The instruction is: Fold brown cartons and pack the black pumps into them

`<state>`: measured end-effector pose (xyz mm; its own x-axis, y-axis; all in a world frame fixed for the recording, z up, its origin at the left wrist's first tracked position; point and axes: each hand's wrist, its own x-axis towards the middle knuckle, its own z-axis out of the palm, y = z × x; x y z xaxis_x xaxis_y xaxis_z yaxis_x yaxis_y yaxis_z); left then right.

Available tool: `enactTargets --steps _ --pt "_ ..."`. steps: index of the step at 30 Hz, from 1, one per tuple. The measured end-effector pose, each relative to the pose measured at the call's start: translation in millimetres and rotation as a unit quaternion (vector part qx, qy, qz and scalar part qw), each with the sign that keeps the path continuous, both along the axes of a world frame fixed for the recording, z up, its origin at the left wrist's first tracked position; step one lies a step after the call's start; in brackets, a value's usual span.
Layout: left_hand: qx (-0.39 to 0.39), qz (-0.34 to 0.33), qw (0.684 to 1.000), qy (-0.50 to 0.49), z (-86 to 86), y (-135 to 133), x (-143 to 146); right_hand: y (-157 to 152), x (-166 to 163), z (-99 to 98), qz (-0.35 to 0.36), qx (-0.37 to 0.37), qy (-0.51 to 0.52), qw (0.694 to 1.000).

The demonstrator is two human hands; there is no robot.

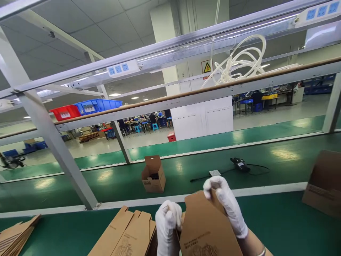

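Both gloved hands grip a flat carton blank (210, 227) held up over the stack of blanks (128, 234): left hand (167, 220) fisted on its edge, right hand (226, 202) fingers pinching the top flap; squeeze evenly along the creases to open it squarely

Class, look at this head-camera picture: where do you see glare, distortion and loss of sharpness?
Head view: ceiling lights leave pale glare patches on the glossy green belt; the metal frame rails bow and tilt, a wide-angle effect; the far people and stools are small and soft; the white-gloved left hand and right hand on the cardboard blank look bright, with little fabric detail.
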<state>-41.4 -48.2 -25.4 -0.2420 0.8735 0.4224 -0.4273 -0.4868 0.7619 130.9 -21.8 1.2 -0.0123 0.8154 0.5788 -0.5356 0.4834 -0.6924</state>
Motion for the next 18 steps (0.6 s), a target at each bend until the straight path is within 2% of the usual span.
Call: enactTargets --steps 2,5,7,9,11,13,14,16,18 --pt "0.035 0.030 0.999 0.012 3.3 -1 -5 -2 2 3.5 0.034 -0.014 -0.092 0.995" --pt "0.061 0.065 0.995 0.041 7.2 -2 -16 -5 4 8.0 0.157 -0.031 -0.216 0.963" --pt "0.060 0.047 0.994 0.083 8.9 -1 -22 -7 3 10.2 0.197 -0.034 -0.243 0.949" --pt "0.064 0.052 0.990 0.113 11.8 2 -25 -8 0 11.9 0.198 -0.027 -0.239 0.950" --pt "0.064 0.110 0.986 0.111 16.8 5 -25 -9 -3 12.2 0.167 -0.012 -0.222 0.960" --pt "0.031 0.160 0.981 0.101 22.9 5 -21 -9 -5 10.4 0.106 0.001 -0.213 0.971" --pt "0.006 0.157 0.982 0.105 25.4 4 -18 -9 -5 8.7 0.067 0.009 -0.208 0.976" --pt "-0.019 0.092 0.987 0.130 28.0 1 -11 -9 -3 4.9 -0.012 0.031 -0.197 0.980" --pt "0.002 0.028 0.987 0.158 27.0 -3 -4 -9 1 2.5 -0.073 0.064 -0.198 0.975"
